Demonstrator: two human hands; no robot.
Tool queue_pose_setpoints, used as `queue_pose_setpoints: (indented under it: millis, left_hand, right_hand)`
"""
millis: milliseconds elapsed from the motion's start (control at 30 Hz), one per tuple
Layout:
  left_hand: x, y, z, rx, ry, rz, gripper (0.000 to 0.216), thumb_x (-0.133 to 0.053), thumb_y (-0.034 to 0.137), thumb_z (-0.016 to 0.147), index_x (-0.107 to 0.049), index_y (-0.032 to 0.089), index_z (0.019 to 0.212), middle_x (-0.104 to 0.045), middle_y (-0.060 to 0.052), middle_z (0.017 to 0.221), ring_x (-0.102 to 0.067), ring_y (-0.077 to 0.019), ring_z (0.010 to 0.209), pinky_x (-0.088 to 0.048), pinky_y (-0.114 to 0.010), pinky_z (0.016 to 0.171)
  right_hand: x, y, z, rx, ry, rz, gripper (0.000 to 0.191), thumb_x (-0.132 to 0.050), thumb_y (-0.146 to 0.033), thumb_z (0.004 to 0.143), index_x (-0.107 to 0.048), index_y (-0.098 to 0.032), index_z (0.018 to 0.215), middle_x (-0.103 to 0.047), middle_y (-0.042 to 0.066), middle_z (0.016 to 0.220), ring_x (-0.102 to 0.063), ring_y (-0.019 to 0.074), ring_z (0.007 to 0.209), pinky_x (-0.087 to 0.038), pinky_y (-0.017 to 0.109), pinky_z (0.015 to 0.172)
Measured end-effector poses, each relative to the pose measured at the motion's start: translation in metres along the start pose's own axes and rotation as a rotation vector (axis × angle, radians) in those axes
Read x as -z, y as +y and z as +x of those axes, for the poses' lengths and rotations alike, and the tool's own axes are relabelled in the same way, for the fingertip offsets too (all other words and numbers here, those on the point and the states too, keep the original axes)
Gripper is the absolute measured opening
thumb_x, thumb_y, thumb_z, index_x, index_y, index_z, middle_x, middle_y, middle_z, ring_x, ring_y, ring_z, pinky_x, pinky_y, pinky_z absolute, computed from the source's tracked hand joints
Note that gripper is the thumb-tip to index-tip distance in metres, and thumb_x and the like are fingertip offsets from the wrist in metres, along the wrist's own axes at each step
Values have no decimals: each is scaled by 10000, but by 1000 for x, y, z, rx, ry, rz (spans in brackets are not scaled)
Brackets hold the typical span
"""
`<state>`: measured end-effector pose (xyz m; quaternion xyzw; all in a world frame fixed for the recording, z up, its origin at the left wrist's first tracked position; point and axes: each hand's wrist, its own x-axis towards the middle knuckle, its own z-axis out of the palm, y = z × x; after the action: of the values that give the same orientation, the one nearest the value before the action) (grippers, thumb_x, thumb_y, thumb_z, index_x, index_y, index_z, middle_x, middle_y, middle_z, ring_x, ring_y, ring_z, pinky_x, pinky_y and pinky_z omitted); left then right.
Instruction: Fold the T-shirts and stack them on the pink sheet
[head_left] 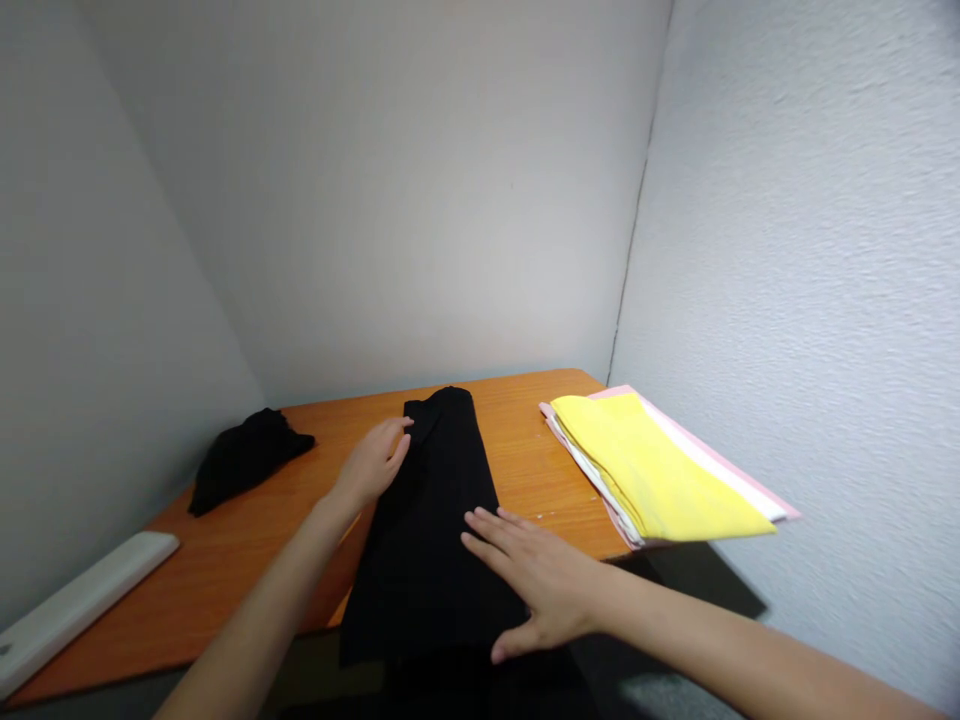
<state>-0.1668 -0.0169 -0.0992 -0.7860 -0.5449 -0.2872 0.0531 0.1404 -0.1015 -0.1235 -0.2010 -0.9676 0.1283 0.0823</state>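
A long folded piece of black cloth (431, 530) lies down the middle of the table, its near end reaching past the front edge. Whether it is a garment, and which kind, I cannot tell. My left hand (373, 458) is at its upper left edge, fingertips by a folded-over corner, thumb apart from the fingers. Spread out with the palm down, my right hand (544, 580) rests on the lower right side of the cloth. Neither hand grips anything that I can see.
A stack of folded yellow, white and pink cloths (660, 470) lies at the right, overhanging the table edge. A crumpled black cloth (247, 458) sits at the far left. A long white object (90, 605) lies along the left side of the wooden table (517, 440). Walls enclose the back and sides.
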Motion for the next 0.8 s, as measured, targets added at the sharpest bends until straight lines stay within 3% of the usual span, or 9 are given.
queue_pose_setpoints:
  millis: [100,200,333,400,500,600,700,800]
  left_hand:
    - [18,6,-52,-12,-168,-102,417,-340,436,985,-606,232,1232,-592,-62,1343,-521,-193,1258,-374,-361,1110]
    - [30,14,-99,-46,-323,-130,428,-430,497,953,-561,315,1317,-501,-44,1451,-446,-215,1341,-327,-411,1142]
    - [35,24,-148,-138,-438,-69,824,-693,606,740,-360,388,1462,-357,-71,1546,-345,-308,1407,-287,-510,1147]
    - [33,28,-163,-174,-444,-11,1016,-769,525,686,-209,370,1519,-247,-78,1588,-262,-334,1440,-257,-546,1152]
    - [24,32,-177,-195,-395,83,938,-622,188,793,-75,357,1536,-166,-37,1611,-185,-278,1469,-219,-537,1176]
    - [19,31,-184,-212,-335,75,827,-417,15,803,-207,375,1517,-275,1,1582,-249,-214,1454,-269,-483,1176]
    - [22,34,-192,-186,-267,-66,566,-483,171,867,-457,367,1397,-460,-30,1485,-398,-247,1382,-341,-470,1143]
    - [30,49,-199,-119,-152,-321,328,-558,384,873,-605,349,1196,-638,-74,1279,-577,-283,1201,-448,-450,1048]
  right_hand:
    - [-12,11,-14,-3,-28,-105,1007,-705,-384,753,-131,-156,1547,-34,143,1596,-13,268,1465,-98,452,1193]
    - [-24,12,-17,-31,-15,-213,993,-680,-201,717,-135,-151,1546,-49,137,1598,6,252,1466,-119,440,1195]
    - [-32,11,-14,-57,11,-285,954,-657,-130,706,-187,-151,1537,-90,136,1595,-36,260,1466,-166,449,1190]
    - [-33,13,-12,-58,29,-307,858,-606,-100,747,-243,-158,1523,-155,138,1585,-88,255,1463,-190,453,1184]
    - [-32,16,-10,-41,53,-325,702,-473,-47,819,-327,-177,1493,-260,126,1559,-179,231,1449,-221,454,1174]
    - [-28,15,-14,-21,41,-308,686,-453,-39,792,-385,-170,1462,-310,115,1541,-240,236,1432,-227,462,1171]
    - [-21,6,-26,-12,61,-221,651,-466,-64,750,-477,-183,1390,-417,89,1487,-324,223,1395,-236,447,1167]
    - [-15,-9,-41,-22,182,-49,493,-404,-99,816,-566,-243,1258,-605,64,1297,-509,184,1244,-301,392,1135]
